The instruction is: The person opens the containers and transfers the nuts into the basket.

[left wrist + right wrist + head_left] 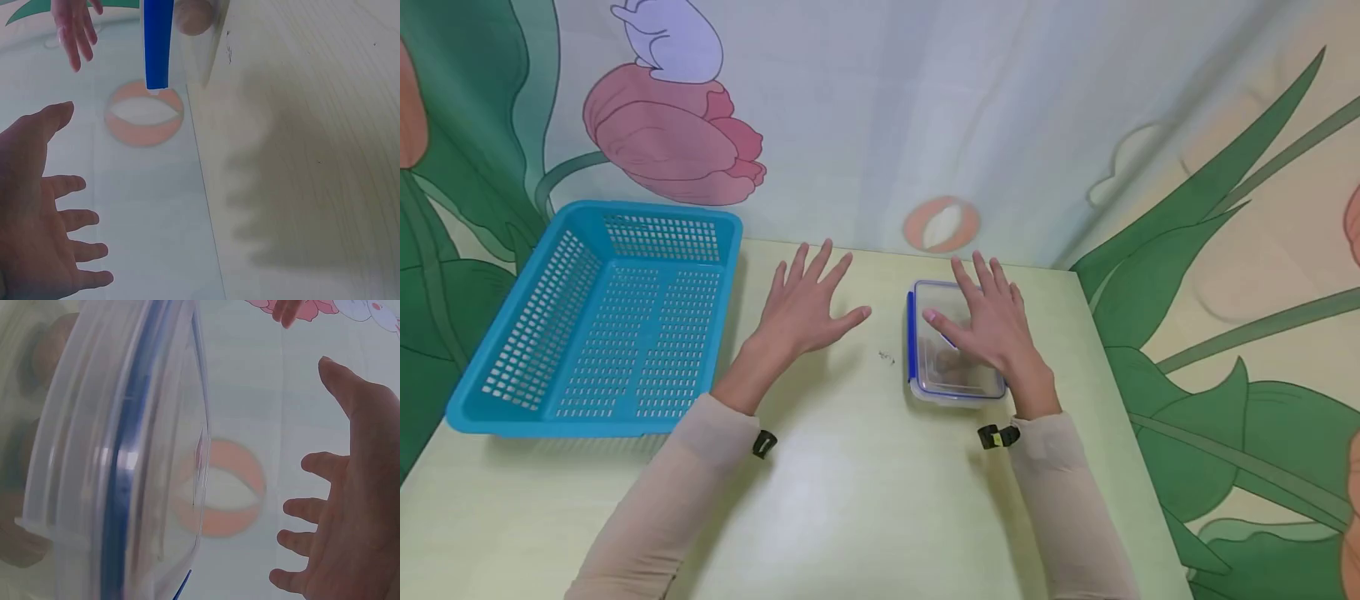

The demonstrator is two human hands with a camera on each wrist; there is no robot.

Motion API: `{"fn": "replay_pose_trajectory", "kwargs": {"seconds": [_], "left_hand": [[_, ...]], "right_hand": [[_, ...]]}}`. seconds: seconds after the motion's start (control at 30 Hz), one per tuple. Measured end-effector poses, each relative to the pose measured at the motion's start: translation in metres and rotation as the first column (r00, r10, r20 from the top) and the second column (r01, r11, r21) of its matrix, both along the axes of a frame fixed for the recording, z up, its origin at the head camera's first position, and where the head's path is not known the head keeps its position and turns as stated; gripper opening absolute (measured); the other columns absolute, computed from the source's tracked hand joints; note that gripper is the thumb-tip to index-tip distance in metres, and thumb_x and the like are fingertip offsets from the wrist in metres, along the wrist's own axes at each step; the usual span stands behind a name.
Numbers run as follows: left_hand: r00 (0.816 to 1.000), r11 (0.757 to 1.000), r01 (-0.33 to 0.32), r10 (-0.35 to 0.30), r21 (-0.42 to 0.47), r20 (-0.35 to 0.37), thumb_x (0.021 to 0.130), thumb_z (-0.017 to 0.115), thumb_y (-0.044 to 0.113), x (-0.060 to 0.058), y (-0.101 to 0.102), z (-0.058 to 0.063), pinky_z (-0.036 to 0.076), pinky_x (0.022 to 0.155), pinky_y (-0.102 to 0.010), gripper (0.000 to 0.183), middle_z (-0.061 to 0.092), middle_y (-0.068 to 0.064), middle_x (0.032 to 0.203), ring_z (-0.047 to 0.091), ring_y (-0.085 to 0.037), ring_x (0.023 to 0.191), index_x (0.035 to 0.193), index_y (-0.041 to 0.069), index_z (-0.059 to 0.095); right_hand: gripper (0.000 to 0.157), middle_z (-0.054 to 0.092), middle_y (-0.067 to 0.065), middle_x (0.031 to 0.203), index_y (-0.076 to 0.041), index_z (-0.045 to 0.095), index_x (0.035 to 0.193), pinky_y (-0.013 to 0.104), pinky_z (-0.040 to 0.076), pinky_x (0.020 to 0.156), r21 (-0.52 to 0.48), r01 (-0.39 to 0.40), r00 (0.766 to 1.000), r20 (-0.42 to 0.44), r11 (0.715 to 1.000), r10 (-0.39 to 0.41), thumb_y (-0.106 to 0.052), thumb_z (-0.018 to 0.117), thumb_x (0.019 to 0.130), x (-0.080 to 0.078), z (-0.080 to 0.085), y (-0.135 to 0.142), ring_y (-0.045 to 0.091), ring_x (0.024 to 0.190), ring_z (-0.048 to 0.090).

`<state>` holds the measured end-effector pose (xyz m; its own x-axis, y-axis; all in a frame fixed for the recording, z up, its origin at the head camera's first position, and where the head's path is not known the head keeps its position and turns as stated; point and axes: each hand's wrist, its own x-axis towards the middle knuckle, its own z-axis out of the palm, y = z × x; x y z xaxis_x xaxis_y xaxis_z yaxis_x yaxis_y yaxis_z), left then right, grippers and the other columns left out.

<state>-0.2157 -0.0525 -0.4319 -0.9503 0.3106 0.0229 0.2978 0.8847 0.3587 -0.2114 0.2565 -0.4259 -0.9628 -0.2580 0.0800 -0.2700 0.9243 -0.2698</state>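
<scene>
A clear lidded food container (955, 375) with blue edging stands toward the right of the table, its lid on. Through its wall in the right wrist view show several round brownish things (53, 350). My right hand (996, 325) hovers over the container with fingers spread, holding nothing. To the left of the container, my left hand (805, 308) is held above the table, fingers spread wide and palm down. Its shadow falls on the tabletop in the left wrist view, where the container's blue side clip (158, 44) also shows.
A blue perforated plastic basket (730, 292) stands at the left of the table (865, 500). Small dark marks (887, 357) lie on the tabletop between the hands. A curtain (850, 125) printed with flowers and leaves hangs behind and beside the table.
</scene>
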Motion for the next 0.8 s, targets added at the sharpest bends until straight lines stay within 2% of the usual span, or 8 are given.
{"fn": "replay_pose_trajectory", "kwargs": {"seconds": [0.37, 0.53, 0.7, 0.8], "left_hand": [[1.000, 1.000, 0.010, -0.010, 0.014, 0.008, 0.099, 0.048, 0.073, -0.0019, -0.0014, 0.0023, 0.004, 0.129, -0.064, 0.091, 0.006, -0.009, 0.178, -0.001, -0.039, 0.163, 0.171, 0.024, 0.021], [1.000, 0.999, 0.007, -0.007, 0.035, 0.003, 0.099, 0.049, 0.072, -0.0015, -0.0016, 0.0025, 0.005, 0.129, -0.064, 0.090, 0.006, -0.008, 0.178, 0.000, -0.039, 0.163, 0.171, 0.024, 0.022], [1.000, 0.999, 0.005, -0.005, 0.052, -0.010, 0.099, 0.049, 0.072, -0.0002, -0.0006, 0.0038, 0.008, 0.129, -0.063, 0.089, 0.007, -0.008, 0.178, 0.001, -0.039, 0.163, 0.171, 0.025, 0.024], [1.000, 0.998, 0.015, -0.014, 0.067, -0.015, 0.101, 0.051, 0.069, 0.0018, 0.0020, 0.0077, 0.014, 0.128, -0.063, 0.087, 0.011, -0.009, 0.178, 0.006, -0.040, 0.163, 0.170, 0.022, 0.025]], "right_hand": [[0.098, 0.009, 0.011, 0.178, -0.025, 0.018, 0.171, 0.073, 0.010, 0.124, -0.023, -0.018, 1.000, -0.016, 1.000, 0.017, -0.078, 0.050, 0.095, -0.0027, -0.0042, -0.0016, 0.039, 0.163, 0.003], [0.098, 0.011, 0.013, 0.177, -0.022, 0.020, 0.171, 0.071, 0.009, 0.125, -0.005, -0.028, 0.999, -0.024, 1.000, 0.028, -0.075, 0.052, 0.096, -0.0048, -0.0010, -0.0036, 0.041, 0.162, 0.005], [0.096, 0.010, 0.012, 0.178, -0.021, 0.022, 0.171, 0.070, 0.010, 0.126, -0.004, -0.044, 0.999, -0.024, 0.999, 0.044, -0.073, 0.053, 0.096, -0.0076, 0.0017, -0.0051, 0.041, 0.162, 0.006], [0.095, 0.010, 0.010, 0.178, -0.022, 0.021, 0.171, 0.072, 0.014, 0.124, -0.033, -0.040, 0.999, -0.022, 0.999, 0.040, -0.073, 0.053, 0.097, -0.0047, 0.0031, -0.0031, 0.040, 0.162, 0.007]]}}
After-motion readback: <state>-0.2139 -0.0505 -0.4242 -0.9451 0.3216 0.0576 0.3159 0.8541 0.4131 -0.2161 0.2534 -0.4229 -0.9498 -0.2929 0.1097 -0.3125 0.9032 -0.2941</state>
